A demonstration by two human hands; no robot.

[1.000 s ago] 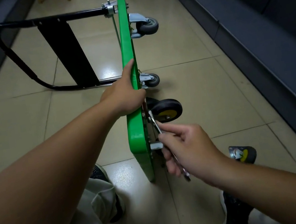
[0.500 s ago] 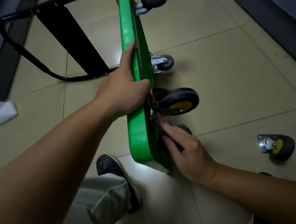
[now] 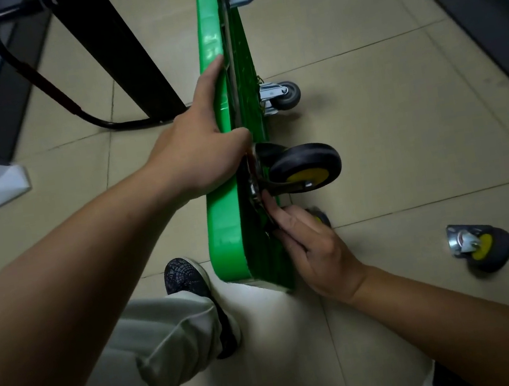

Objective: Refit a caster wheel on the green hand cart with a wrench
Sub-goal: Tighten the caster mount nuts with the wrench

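Floor (image 3: 385, 127) looks mostly open beside the edge-standing cart (image 3: 224, 230).

Gripping the upper edge of the green hand cart (image 3: 224, 230) with the left hand (image 3: 198, 155), holding the wrench (image 3: 261, 206) at the mount of the yellow-hubbed caster wheel (image 3: 305, 167) with the right hand (image 3: 314, 250).

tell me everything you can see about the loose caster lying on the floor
The loose caster has a dark rubber-looking tyre, a yellow hub and a shiny silvery metal fork with a mounting plate. It lies tipped over on the tiled floor, plate end toward the cart, well apart from it. Only the floor touches it.
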